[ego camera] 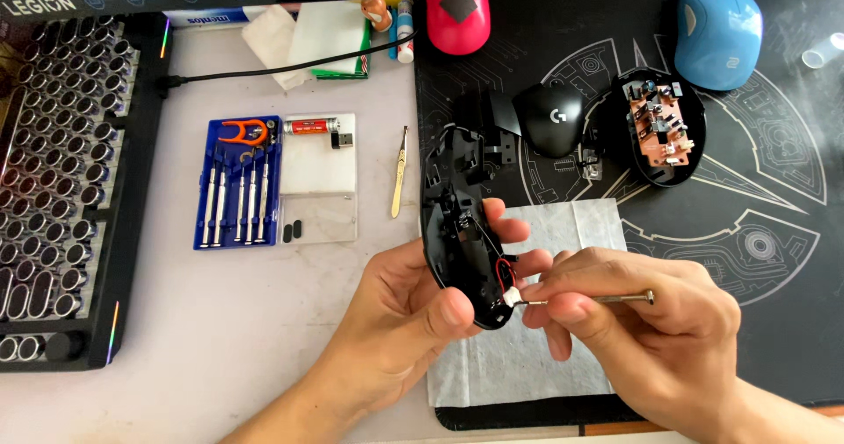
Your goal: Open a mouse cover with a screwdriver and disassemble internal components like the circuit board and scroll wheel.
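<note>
Black mouse shell point(457, 233), light, rigid, probably fragile inside, gripped edgewise by left hand point(400, 321); right hand point(633, 321) fingers pinch a screwdriver point(607, 299).

White desk point(264, 321) carries keyboard point(61, 189), black mat point(756, 233), screwdriver set point(237, 185), tweezers point(400, 171).

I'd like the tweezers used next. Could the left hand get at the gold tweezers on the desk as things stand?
Probably not yet: the left hand is full, gripping the black mouse shell. The tweezers lie uncovered on the desk just beyond it, so the path looks open once the shell is set down.
</note>
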